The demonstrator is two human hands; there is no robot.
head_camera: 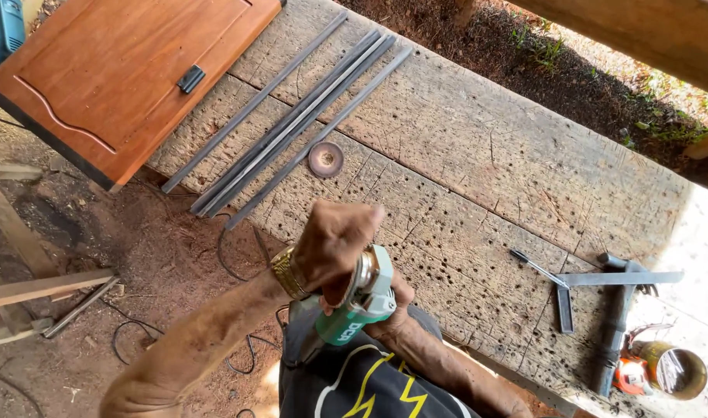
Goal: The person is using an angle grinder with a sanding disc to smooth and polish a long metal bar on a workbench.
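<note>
One head-worn camera looks steeply down, close over the worn wooden workbench [478, 147] and ground.

We cannot see the angle grinder's [359, 303] disc, covered by our left hand [334, 241]; our right hand [398, 303] is mostly hidden beneath the tool. The wooden door [121, 73] runs past the top edge, and the tin can [675, 370] shows indistinctly.

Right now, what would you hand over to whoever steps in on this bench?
Left hand: gripped over the head of the green angle grinder.
Right hand: under the grinder body, holding it.
Loose grinding disc lies on the wooden bench, beside the metal strips.
Done: cannot tell whether a disc is fitted.
Left: strips lie untouched.
</note>
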